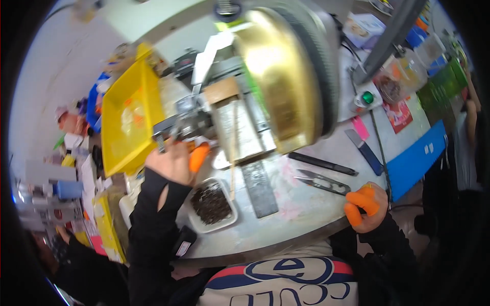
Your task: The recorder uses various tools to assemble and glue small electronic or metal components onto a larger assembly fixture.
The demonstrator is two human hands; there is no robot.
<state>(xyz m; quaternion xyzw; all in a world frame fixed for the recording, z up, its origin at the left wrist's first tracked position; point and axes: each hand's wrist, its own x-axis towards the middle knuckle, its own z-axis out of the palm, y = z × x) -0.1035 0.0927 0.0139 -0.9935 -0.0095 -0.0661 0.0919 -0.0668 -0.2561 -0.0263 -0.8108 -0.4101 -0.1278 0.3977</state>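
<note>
My left hand (171,162), an orange finger cover on its thumb, is at a small metal fixture (193,124) beside the yellow bin. Its fingers close at the fixture's near end; what they hold is partly hidden and blurred. My right hand (368,208) is at the table's front right edge. Orange covers sit on its curled fingers, and I cannot make out anything between them. Just beyond it lie metal thread snips (324,182), points to the left. A large brass-coloured wheel (273,76) with a blurred face stands at the middle back.
A white tray (234,220) of dark bits stands near the front edge, beside a grey flat bar (259,188) and a thin wooden stick (233,173). A black-handled tool (322,163), a knife (365,152) and a blue board (416,160) lie right. A yellow bin (113,122) stands left.
</note>
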